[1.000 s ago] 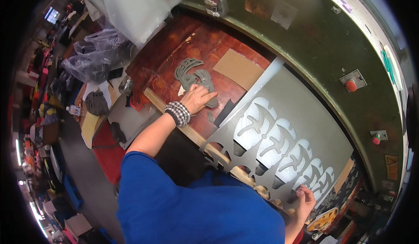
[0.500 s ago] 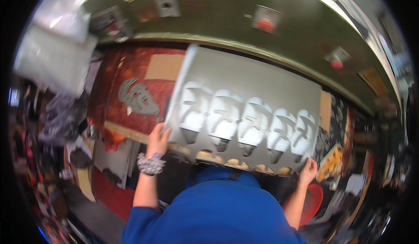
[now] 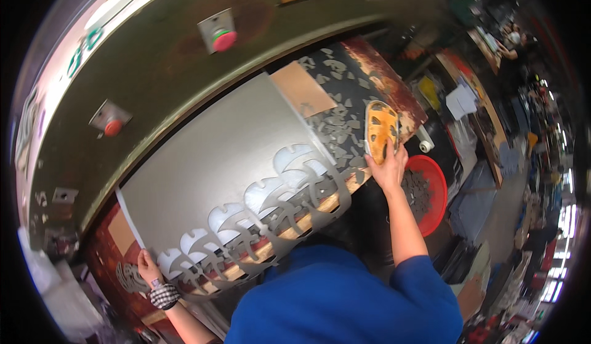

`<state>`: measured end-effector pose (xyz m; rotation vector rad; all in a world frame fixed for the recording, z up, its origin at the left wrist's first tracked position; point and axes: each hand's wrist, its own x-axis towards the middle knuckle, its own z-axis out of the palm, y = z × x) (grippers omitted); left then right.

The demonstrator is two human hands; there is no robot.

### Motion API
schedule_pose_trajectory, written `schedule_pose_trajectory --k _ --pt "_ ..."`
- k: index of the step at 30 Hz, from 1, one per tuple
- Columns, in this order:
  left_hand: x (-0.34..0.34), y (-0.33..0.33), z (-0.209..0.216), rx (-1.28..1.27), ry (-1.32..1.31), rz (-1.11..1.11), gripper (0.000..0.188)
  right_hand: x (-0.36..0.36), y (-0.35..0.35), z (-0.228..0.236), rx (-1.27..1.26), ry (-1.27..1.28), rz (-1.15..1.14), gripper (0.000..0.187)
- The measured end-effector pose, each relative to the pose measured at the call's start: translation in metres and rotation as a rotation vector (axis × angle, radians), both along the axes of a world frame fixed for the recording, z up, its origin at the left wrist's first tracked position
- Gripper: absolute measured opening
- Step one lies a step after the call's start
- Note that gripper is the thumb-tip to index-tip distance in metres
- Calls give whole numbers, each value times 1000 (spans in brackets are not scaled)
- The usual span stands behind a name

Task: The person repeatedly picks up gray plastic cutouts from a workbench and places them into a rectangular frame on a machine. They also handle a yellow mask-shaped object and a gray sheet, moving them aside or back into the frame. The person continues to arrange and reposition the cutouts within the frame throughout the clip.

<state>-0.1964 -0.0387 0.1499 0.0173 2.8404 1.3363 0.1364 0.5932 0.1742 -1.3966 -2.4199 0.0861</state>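
Note:
A large grey sheet (image 3: 203, 147) lies on the workbench, with a row of shoe-part-shaped cut-outs along its near side. Its cut strip sags over the bench's front edge. My left hand (image 3: 148, 269) pinches the sheet's near left corner, a checked band around the wrist. To the right of the sheet, my right hand (image 3: 389, 170) grips an orange-yellow cutting die (image 3: 381, 124), oval with holes through it and a thin pale rim. The die is tilted up, above the bench's right part. A grey cut-out scrap (image 3: 131, 276) lies beside my left hand.
A dark green machine beam (image 3: 166, 54) with red buttons (image 3: 225, 40) runs along the far side. Small grey offcuts (image 3: 337, 128) and a cardboard piece (image 3: 301, 89) lie right of the sheet. A red basin (image 3: 442, 187) holding scraps stands below at the right.
My right hand has left the sheet's near right corner and taken hold of the die, which lay on the bench. My left hand stays at the left corner. The view has turned right.

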Motion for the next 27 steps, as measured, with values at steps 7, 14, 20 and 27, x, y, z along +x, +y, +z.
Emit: schedule_pose_trajectory --k 7,14,20,27 --pt "8 -6 -27 40 79 74 37 5 22 -11 -143 123 64 106" --pt "23 18 -17 -364 282 200 37 13 29 24 -863 1046 99 92" --pt "30 30 -9 -380 305 213 35 16 -9 30 -1729 2053 307 93" --pt "32 36 -9 -276 291 228 32 1 -32 4 -2073 2462 42 97"
